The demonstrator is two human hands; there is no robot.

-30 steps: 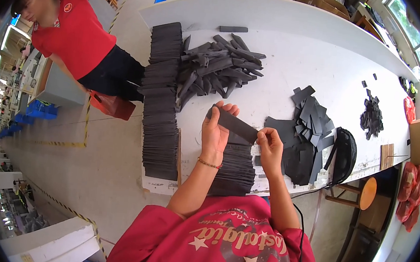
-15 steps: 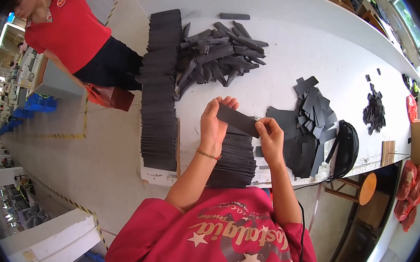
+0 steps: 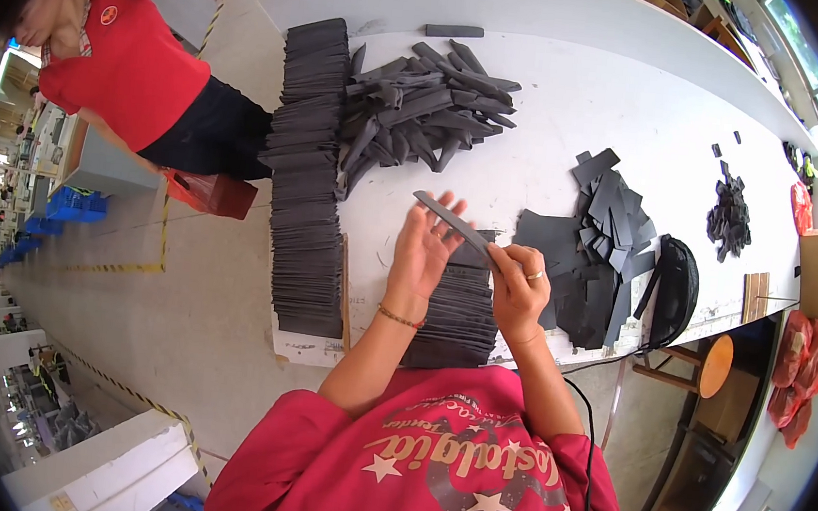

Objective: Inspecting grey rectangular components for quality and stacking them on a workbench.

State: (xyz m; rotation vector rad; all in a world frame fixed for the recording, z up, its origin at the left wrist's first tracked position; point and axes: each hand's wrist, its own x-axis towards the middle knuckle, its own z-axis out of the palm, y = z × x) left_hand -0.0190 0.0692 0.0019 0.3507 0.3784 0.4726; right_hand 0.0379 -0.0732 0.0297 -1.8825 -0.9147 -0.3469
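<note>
My right hand (image 3: 521, 293) pinches one end of a dark grey, flat fabric-like strip (image 3: 452, 220). The strip slants up to the left, tilted so that mostly its narrow side shows. Behind it my left hand (image 3: 420, 261) is open with fingers apart, palm toward the strip; whether it touches the strip I cannot tell. Below both hands, close to my body, a tightly packed row of similar dark strips (image 3: 457, 316) lies on the white table (image 3: 528, 120). Part of that row is hidden by my hands.
Left is a long packed row of dark strips (image 3: 309, 179), beside a loose heap of folded strips (image 3: 432, 107). Flat dark pieces (image 3: 605, 234), a black pouch (image 3: 675, 291) and small dark pieces (image 3: 729, 217) lie right. A person in red (image 3: 135, 47) stands beyond the table's left edge.
The strip has turned from its broad face to nearly edge-on. My right hand has rolled over, showing its back; my left fingers have spread and come away from the strip's far end.
</note>
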